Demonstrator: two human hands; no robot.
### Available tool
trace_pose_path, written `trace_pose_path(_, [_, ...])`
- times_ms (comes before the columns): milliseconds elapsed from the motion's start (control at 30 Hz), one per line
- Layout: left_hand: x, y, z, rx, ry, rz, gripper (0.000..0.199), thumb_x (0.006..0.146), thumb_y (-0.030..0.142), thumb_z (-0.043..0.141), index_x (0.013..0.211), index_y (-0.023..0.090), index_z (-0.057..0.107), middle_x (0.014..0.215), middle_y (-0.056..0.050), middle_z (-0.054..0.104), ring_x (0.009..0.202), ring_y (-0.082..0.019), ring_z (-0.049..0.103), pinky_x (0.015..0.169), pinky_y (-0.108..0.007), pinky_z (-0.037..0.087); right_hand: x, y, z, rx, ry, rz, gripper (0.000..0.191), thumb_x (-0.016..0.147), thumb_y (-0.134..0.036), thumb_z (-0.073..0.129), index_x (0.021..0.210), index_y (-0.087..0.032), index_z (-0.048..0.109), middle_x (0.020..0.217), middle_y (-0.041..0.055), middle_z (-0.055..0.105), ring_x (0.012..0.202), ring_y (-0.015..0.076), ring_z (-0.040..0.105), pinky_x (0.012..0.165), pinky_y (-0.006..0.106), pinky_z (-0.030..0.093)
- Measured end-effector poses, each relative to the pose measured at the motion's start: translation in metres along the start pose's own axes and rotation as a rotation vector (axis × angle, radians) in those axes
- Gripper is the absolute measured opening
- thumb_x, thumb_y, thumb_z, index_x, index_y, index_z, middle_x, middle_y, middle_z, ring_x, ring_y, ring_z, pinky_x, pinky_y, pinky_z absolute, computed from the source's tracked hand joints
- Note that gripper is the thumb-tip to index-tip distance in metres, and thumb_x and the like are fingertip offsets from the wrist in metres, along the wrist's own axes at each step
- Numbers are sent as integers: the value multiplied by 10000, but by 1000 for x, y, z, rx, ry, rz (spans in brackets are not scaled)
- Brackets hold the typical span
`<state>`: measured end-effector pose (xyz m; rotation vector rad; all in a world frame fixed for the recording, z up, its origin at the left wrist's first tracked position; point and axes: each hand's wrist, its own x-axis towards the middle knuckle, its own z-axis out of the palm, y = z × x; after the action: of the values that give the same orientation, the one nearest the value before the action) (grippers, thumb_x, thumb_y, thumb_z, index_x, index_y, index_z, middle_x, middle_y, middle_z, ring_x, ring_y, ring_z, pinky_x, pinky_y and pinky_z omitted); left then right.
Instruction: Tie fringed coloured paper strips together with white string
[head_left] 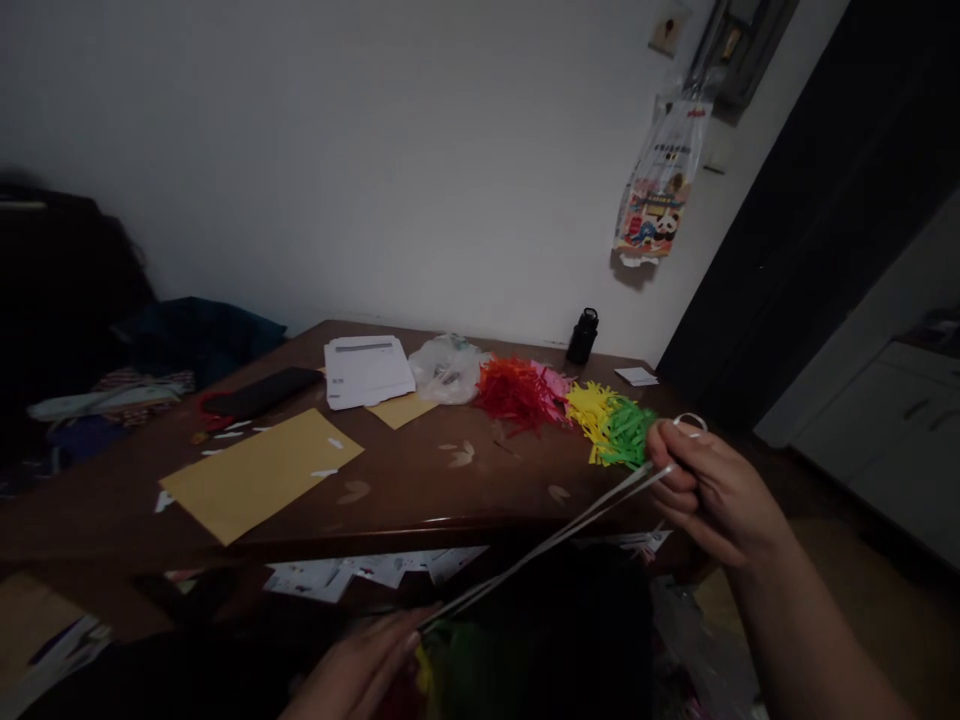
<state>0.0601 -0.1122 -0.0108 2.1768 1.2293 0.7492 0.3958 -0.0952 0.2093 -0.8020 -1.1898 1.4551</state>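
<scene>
A doubled white string (pixel 547 545) runs taut and slanting between my two hands. My right hand (pixel 701 490), raised at the table's right front, is closed around its upper end, and a small loop stands out above the fingers. Low at the front, my left hand (pixel 367 660) has its fingers together at the string's lower end; their tips are partly hidden. Beside that hand, dim green and yellow strips (pixel 457 660) lie in shadow over my lap. Behind my right hand is a green paper-strip bunch (pixel 628 432), with a yellow bunch (pixel 592 415) touching it.
Red paper strips (pixel 517 392) and a clear plastic bag (pixel 448 368) lie further back on the table (pixel 450 490). Left are white papers (pixel 367 372), a yellow sheet (pixel 262 475) with scraps, and a dark flat object (pixel 270 392). A black bottle (pixel 583 337) stands near the wall.
</scene>
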Motion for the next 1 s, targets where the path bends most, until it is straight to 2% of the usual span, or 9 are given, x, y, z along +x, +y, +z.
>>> trace_pose_path(133, [9, -3, -1, 176, 101, -9, 371, 968, 376, 420, 1297, 360, 592, 1290, -1, 682, 1165, -221, 646, 1004, -402, 515, -10, -1, 9, 5, -30, 33, 358, 894, -425, 634, 665, -156, 575, 521, -86, 294, 419, 39, 168, 363, 131, 191])
trace_pose_path(233, [15, -1, 4, 112, 151, 60, 359, 952, 385, 458, 1281, 372, 601, 1267, 3, 693, 1176, -231, 629, 1026, -419, 497, -14, -3, 22, 21, -56, 58, 380, 871, -459, 654, 652, -161, 566, 506, -80, 324, 408, 42, 219, 360, 136, 209])
trace_pose_path(333, [24, 12, 7, -132, 47, 42, 365, 976, 399, 395, 1256, 364, 627, 1291, 3, 674, 1215, -216, 597, 1047, -359, 471, -14, -6, 37, 19, -94, 34, 379, 844, -477, 673, 654, -167, 569, 499, -66, 393, 380, 45, 271, 342, 146, 234])
trace_pose_path(467, [39, 41, 2, -405, -110, 6, 414, 967, 490, 381, 1191, 316, 683, 1175, -43, 700, 1149, -252, 609, 1023, -389, 470, -3, -8, 53, 26, -195, 23, 335, 872, -442, 640, 682, -171, 592, 480, -81, 375, 365, 43, 240, 321, 142, 198])
trace_pose_path(567, [48, 58, 5, -563, -232, 80, 456, 944, 569, 384, 1193, 330, 683, 1317, -46, 622, 1236, -278, 535, 1084, -436, 381, 9, -9, 59, 41, -249, -7, 331, 902, -410, 606, 682, -162, 602, 476, -101, 304, 382, 41, 175, 327, 137, 191])
trace_pose_path(667, [55, 63, 27, -826, -359, 96, 389, 885, 571, 521, 1067, 313, 750, 1456, -35, 521, 1329, -318, 457, 1131, -475, 293, 19, -7, 61, 59, -299, -27, 321, 922, -396, 582, 702, -163, 600, 479, -113, 269, 389, 41, 124, 329, 135, 174])
trace_pose_path(800, [60, 62, 77, -1174, -461, -96, 467, 647, 449, 824, 1082, 305, 732, 1215, -65, 684, 1148, -336, 615, 1008, -500, 422, 26, -3, 58, 66, -321, -28, 309, 926, -396, 571, 722, -165, 588, 483, -119, 268, 384, 40, 115, 327, 134, 158])
trace_pose_path(900, [64, 61, 101, -1189, -439, -171, 399, 623, 496, 823, 913, 232, 751, 1073, -84, 698, 942, -287, 682, 830, -421, 519, 28, 1, 55, 76, -306, -28, 311, 918, -395, 581, 712, -162, 581, 471, -125, 261, 380, 38, 109, 326, 133, 155])
trace_pose_path(1000, [69, 58, 102, -1199, -358, -266, 323, 648, 421, 812, 877, 234, 683, 838, -19, 684, 721, -191, 663, 651, -307, 506, 27, 4, 50, 78, -294, -28, 313, 910, -397, 592, 705, -160, 579, 467, -124, 269, 383, 40, 115, 326, 134, 149])
